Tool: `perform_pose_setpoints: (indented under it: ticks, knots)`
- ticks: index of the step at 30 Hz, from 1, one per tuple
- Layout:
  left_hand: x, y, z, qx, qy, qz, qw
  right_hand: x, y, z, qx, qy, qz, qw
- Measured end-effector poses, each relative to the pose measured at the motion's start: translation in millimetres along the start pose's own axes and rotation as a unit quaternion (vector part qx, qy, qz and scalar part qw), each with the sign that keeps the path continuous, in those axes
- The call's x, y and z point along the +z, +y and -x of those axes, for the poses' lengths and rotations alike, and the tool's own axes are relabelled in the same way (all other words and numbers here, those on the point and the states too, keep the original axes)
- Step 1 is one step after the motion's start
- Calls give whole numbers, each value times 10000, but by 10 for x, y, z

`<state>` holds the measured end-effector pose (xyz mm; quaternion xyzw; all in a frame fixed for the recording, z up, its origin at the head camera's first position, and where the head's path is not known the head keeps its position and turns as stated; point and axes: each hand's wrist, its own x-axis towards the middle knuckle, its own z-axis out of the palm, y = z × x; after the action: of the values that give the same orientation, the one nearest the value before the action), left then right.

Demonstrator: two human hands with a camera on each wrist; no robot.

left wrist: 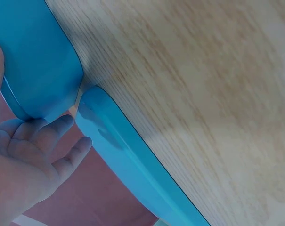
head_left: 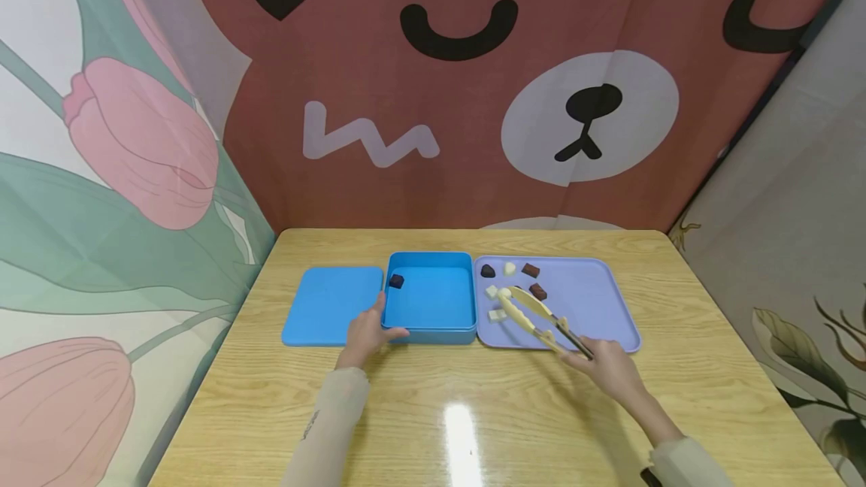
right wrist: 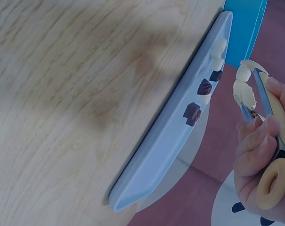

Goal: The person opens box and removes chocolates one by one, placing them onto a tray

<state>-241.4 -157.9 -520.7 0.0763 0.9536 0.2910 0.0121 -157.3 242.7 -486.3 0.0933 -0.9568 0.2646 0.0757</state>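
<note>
The left hand [head_left: 366, 336] holds the near left corner of a blue box [head_left: 433, 336], thumb along the front wall and fingers at the left side. One dark chocolate [head_left: 396, 281] lies inside, near the left wall. With the right hand [head_left: 607, 367] the person grips cream-tipped tongs [head_left: 528, 319] over a lilac tray [head_left: 588, 303]. A whitish piece [right wrist: 243, 73] appears between the tong tips in the right wrist view. On the tray lie a dark chocolate [head_left: 488, 271], brown chocolates [head_left: 531, 270] and white chocolates [head_left: 497, 316]; the tongs partly cover some.
A flat blue lid [head_left: 331, 308] lies left of the box on the wooden table [head_left: 406, 404]. The tray stands close against the box's right side. Behind the table hangs a bear-print curtain [head_left: 467, 171], with a flower-print curtain [head_left: 135, 141] on the left.
</note>
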Motion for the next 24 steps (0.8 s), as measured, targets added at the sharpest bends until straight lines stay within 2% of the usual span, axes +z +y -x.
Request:
perform_pose_setpoints:
  ticks: [9, 24]
  knots:
    - [7, -4, 5, -72, -34, 30, 10000, -23, 57, 33, 261, -161, 21, 9995]
    - [1, -10, 1, 47, 5, 15, 10000, -34, 154, 73, 358, -208, 206, 9989]
